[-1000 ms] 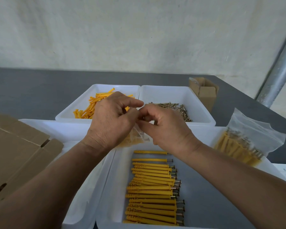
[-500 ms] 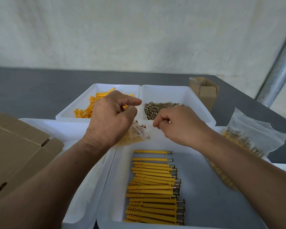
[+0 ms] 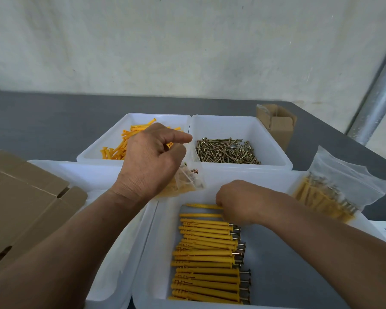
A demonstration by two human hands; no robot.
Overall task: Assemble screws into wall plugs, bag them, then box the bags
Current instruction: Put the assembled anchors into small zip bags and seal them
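At my far left the flattened cardboard box (image 3: 22, 197) lies on the table (image 3: 42, 121), not yet needed. My left hand (image 3: 149, 166) is curled round the mouth of the small bag (image 3: 188, 180), holding it up over the gap between the trays. Through the clear plastic I can see a few yellow plugs with screw heads. Behind that hand is the tray of loose plugs (image 3: 118, 146), and beside it the tray of screws (image 3: 227, 150).

What has changed is my right hand (image 3: 239, 202). A second ago it was up at the bag's mouth, meeting my left. It then drew away, and now it has dropped into the near tray (image 3: 156, 253), onto the top of the row of fitted plugs (image 3: 206, 248). Its knuckles face me and the fingers are tucked under, touching the topmost plug. I cannot tell whether they have closed on it yet. The left hand has kept its grip on the bag throughout.

I take this to mean the bag is not yet full. One load has gone in and I am reaching for the next, so I am still bagging. Boxing comes later. At the far right a filled bag (image 3: 334, 190) leans on the tray's corner.
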